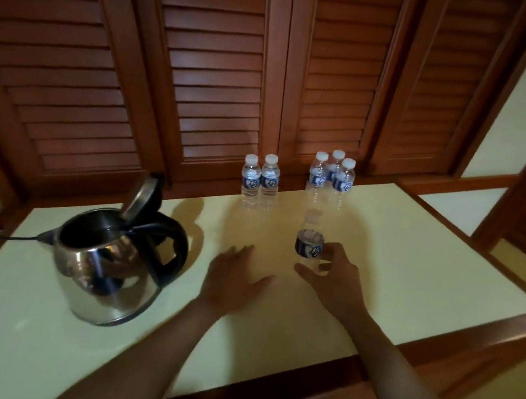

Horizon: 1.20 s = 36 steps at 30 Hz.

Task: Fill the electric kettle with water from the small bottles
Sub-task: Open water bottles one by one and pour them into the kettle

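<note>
A steel electric kettle (pixel 106 266) with a black handle stands at the left of the pale table (pixel 412 255), its lid tipped up and open. My right hand (pixel 332 273) grips the lower part of a small water bottle (pixel 309 245) near the table's middle. No white cap shows on its blurred top. My left hand (pixel 236 275) hovers or rests on the table between kettle and bottle, fingers relaxed and holding nothing. Two capped bottles (pixel 259 182) stand at the back edge, and three more capped bottles (pixel 333 177) are grouped to their right.
Louvred wooden doors (pixel 217 72) rise directly behind the table. A black power cord (pixel 5 237) runs from the kettle off the left edge toward a socket. A wooden rail (pixel 470 324) borders the table's right and front sides.
</note>
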Available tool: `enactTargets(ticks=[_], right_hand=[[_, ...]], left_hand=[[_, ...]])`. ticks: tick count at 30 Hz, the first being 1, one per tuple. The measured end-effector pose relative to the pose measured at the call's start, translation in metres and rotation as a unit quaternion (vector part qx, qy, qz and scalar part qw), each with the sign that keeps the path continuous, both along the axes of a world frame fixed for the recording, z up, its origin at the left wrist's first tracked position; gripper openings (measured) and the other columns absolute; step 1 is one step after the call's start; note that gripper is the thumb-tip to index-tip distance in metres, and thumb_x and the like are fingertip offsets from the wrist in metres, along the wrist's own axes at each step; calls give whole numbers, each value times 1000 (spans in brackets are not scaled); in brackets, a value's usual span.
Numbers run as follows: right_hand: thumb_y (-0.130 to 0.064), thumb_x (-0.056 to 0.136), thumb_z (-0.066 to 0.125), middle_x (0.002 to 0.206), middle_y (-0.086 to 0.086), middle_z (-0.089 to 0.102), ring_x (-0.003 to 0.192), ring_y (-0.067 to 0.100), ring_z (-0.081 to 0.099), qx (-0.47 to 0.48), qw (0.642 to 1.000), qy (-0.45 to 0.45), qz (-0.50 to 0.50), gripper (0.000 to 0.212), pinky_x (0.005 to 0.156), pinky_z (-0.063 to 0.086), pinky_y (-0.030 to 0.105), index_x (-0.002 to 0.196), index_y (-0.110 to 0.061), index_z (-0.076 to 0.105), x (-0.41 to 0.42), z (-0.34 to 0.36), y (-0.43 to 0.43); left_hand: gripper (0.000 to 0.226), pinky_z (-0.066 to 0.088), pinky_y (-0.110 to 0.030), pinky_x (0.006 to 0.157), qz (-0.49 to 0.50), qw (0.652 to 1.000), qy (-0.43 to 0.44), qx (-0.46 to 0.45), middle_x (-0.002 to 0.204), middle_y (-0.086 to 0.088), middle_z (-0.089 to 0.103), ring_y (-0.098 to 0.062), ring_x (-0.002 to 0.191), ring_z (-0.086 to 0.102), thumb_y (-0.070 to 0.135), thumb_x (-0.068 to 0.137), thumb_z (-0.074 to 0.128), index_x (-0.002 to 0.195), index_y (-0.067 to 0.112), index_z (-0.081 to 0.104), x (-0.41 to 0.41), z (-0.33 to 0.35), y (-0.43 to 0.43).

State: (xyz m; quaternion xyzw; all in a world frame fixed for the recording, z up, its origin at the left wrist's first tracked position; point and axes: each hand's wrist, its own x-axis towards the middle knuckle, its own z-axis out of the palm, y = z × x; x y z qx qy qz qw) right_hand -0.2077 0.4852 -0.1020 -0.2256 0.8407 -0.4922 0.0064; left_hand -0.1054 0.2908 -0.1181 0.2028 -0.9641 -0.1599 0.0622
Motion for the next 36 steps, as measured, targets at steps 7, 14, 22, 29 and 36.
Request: enactTargets(ticks=[7, 14, 22, 29, 36], right_hand=[[-37, 76, 84, 110, -4, 67, 85, 15, 63, -22, 998, 25, -46, 56, 67, 45, 23, 123, -20, 61, -72, -19, -7], [-39, 75, 84, 111, 0, 67, 97, 28, 63, -43, 995, 23, -89, 50, 81, 53, 42, 111, -20, 55, -128, -28, -35], [-36, 76, 83, 105, 1, 67, 100, 26, 60, -51, 991, 28, -121, 43, 79, 46, 34, 104, -16, 58, -172, -25, -59], [-37, 75, 82, 104, 4, 67, 98, 27, 61, -55, 988, 31, -139, 45, 77, 46, 35, 107, -14, 60, -186, -27, -71], [-38, 75, 80, 104, 2, 66, 99, 27, 61, -47, 986, 18, -159, 45, 78, 45, 33, 109, -17, 59, -192, -27, -76]], left_hand=[[91, -1, -46, 124, 35, 996, -52, -63, 168, 12, 2, -16, 155, -7, 86, 85, 13, 160, 33, 14, -18, -21, -15], [91, -9, -41, 124, 63, 993, -73, -74, 168, 4, -8, -18, 154, -16, 88, 84, 13, 159, 38, 5, -19, -21, -13], [89, -10, -40, 124, 65, 993, -74, -63, 166, 10, -15, -12, 151, -24, 90, 83, 12, 158, 43, 1, -18, -20, -13], [87, -12, -38, 124, 66, 993, -73, -59, 165, 13, -17, -9, 149, -25, 89, 83, 13, 157, 45, 1, -18, -18, -13], [88, -13, -36, 123, 72, 993, -68, -56, 166, 14, -15, -7, 149, -25, 89, 83, 15, 158, 44, 4, -19, -16, -12]])
